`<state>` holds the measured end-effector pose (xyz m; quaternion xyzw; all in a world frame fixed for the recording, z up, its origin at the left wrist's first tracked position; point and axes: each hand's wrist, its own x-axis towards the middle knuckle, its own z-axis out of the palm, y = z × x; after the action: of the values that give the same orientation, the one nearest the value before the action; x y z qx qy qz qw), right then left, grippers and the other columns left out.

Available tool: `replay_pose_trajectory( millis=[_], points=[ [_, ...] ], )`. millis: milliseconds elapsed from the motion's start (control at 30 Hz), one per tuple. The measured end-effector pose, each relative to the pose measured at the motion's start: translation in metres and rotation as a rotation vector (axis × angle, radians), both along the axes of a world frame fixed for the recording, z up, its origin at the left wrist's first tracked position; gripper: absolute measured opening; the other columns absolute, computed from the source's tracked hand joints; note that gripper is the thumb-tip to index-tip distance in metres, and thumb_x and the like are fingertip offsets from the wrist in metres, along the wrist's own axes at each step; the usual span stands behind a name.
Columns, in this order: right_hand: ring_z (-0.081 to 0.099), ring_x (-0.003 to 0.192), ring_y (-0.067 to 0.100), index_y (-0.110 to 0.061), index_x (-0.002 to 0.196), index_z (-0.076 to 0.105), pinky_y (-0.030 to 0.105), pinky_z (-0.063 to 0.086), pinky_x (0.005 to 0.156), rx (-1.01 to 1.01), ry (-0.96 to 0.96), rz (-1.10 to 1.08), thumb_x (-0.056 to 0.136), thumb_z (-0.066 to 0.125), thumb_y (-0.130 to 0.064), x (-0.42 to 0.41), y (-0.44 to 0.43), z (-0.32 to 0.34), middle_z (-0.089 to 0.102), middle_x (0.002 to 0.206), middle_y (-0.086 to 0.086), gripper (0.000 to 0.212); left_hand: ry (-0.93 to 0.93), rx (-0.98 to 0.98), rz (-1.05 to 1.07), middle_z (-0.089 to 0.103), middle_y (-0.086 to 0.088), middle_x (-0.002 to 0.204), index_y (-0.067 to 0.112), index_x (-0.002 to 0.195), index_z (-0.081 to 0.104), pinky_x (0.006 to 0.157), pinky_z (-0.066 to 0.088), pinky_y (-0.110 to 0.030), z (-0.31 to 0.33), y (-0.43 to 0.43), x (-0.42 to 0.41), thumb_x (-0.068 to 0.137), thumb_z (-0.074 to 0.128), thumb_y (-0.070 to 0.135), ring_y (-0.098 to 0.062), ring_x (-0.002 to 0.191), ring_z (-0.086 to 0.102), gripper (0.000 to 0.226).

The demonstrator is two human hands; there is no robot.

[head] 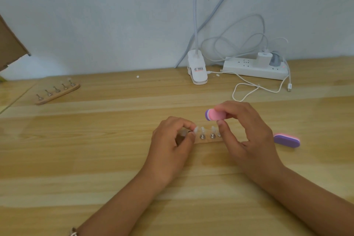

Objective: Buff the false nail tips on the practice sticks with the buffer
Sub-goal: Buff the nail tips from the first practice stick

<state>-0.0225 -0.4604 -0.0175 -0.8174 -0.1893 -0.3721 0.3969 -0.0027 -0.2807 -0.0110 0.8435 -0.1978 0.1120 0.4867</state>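
A wooden holder point(207, 141) lies on the counter point(115, 140) between the two hands, and a short row of sticks point(212, 135) stands up from it, each metal-footed and capped with a clear tip point(213, 128). The left hand point(170, 145) covers the holder's left end. Its fingers are curled in, and thumb and forefinger pinch the leftmost tip point(196, 130) in view; what lies further inside that hand is too blurred to tell. The right hand point(247, 136) covers the holder's right end and grips the buffer point(213, 115), a small pink block with a purple face. Thumb below and fingers above clamp it just above the row, and its free rounded end points left, clear of the tips. A spare buffer point(286, 140), purple on top with pink under it, lies flat on the counter to the right of the holder, past the right hand. Well to the left of the holder and further back sits a far holder point(57, 94) carrying five sticks, with a tip on the one at its right end. Behind the holder, by the wall, stands a white lamp clip point(197, 69). Right of that is a power strip point(254, 69) with plugs in it, and a white cable point(254, 88) loops over the wood. A piece of cardboard point(11, 42) juts in far to the holder's left.
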Motion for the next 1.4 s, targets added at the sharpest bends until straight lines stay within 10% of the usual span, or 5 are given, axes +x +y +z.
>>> replay_pose_trajectory(
  millis=[767,1133,1400],
  points=[
    [0.061,0.101,0.020,-0.004,0.113,0.068,0.024,0.044,0.094,-0.030,0.027,-0.005,0.089,0.061,0.000,-0.0021,0.0014,0.0031,0.066,0.108,0.003,0.025,0.020,0.161,0.083,0.060,0.014,0.090,0.025,0.091,0.070,0.081,0.037,-0.017,-0.0002,-0.0002,0.0023,0.075,0.079,0.020,-0.007,0.092,0.050,0.020],
    [0.061,0.103,0.014,-0.007,0.113,0.068,0.022,0.044,0.093,-0.016,0.050,0.001,0.090,0.062,-0.002,-0.0027,-0.0011,0.0029,0.066,0.108,-0.002,0.025,0.051,0.269,0.101,0.054,0.014,0.087,0.032,0.081,0.063,0.092,0.036,-0.026,-0.0007,0.0011,-0.0022,0.057,0.044,0.058,-0.006,0.094,0.044,0.040],
    [0.061,0.101,0.014,-0.007,0.114,0.067,0.021,0.044,0.094,-0.016,0.046,0.011,0.086,0.063,0.002,-0.0020,0.0025,0.0029,0.065,0.107,-0.006,0.030,0.011,0.117,-0.005,0.057,0.018,0.107,0.035,0.084,0.073,0.103,0.035,-0.044,0.0027,-0.0024,0.0010,0.072,0.078,0.030,-0.004,0.112,0.045,0.014]
  ],
)
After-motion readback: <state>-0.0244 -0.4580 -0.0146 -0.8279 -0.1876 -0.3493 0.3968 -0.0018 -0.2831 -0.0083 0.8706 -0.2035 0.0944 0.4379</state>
